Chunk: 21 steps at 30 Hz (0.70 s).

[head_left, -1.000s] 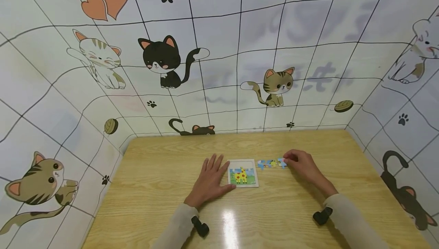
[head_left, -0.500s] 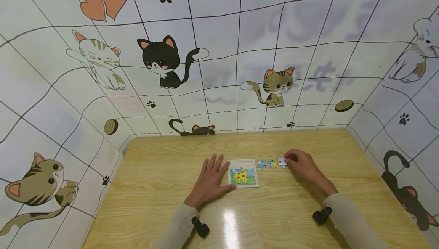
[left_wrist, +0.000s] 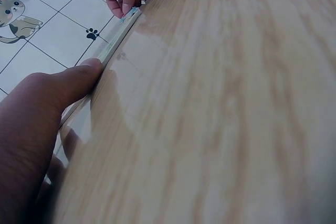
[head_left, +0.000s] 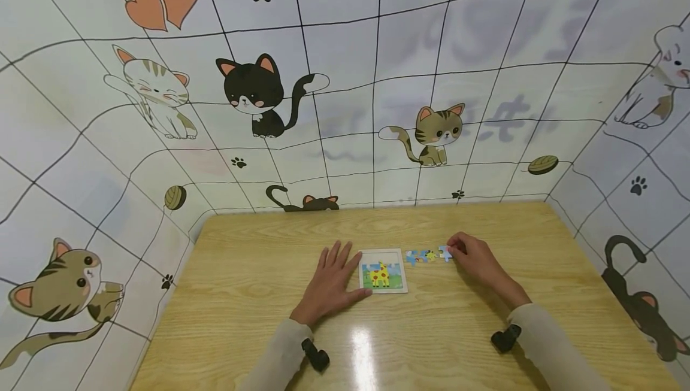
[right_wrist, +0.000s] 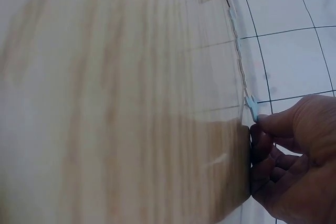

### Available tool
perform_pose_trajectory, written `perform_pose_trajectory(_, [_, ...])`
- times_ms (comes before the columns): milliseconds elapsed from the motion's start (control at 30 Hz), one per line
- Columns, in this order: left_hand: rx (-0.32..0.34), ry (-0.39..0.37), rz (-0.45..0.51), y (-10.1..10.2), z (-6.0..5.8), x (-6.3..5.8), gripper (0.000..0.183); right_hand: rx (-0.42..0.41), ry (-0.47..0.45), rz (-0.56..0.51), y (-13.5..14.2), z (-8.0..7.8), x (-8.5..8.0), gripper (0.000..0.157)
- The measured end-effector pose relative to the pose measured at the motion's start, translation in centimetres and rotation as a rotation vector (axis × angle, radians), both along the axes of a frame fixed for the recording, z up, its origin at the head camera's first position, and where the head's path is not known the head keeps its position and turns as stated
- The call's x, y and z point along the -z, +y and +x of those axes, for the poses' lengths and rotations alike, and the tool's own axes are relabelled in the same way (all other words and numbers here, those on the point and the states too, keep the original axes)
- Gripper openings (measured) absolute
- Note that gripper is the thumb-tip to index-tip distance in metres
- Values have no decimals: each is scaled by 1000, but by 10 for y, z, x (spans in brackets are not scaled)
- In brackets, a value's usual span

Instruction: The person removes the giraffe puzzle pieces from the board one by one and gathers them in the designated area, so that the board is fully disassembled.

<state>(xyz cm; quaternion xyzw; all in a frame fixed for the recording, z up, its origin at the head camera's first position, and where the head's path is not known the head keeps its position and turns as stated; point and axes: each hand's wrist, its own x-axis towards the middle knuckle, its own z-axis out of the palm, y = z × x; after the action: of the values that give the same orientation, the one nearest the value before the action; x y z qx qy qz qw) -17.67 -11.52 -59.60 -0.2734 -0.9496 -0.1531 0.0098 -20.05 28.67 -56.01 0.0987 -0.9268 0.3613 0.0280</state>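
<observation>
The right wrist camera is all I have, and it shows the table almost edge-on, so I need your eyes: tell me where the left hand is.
Observer: The left hand is spread at the left side of the puzzle tray, its thumb at the lower left corner.
Operator: Good. Now describe the picture inside that tray.
Observer: It shows a yellow giraffe with reddish spots.
Operator: Last one: give me the colours on the faces of the loose pieces beside the tray; I only get their edges.
Observer: In the head view, mostly light blue and yellow; the finer print is too small to make out.
</observation>
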Motion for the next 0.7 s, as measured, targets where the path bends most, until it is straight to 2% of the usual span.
perform_pose_trajectory(267, [-5,-22,-4,1,1,-3,98,-43,48,19,0,2,-1,4])
perform_pose_trajectory(700, [-2,-7,12,0,2,-3,97,-37,52,-2,-2,5,-2,4])
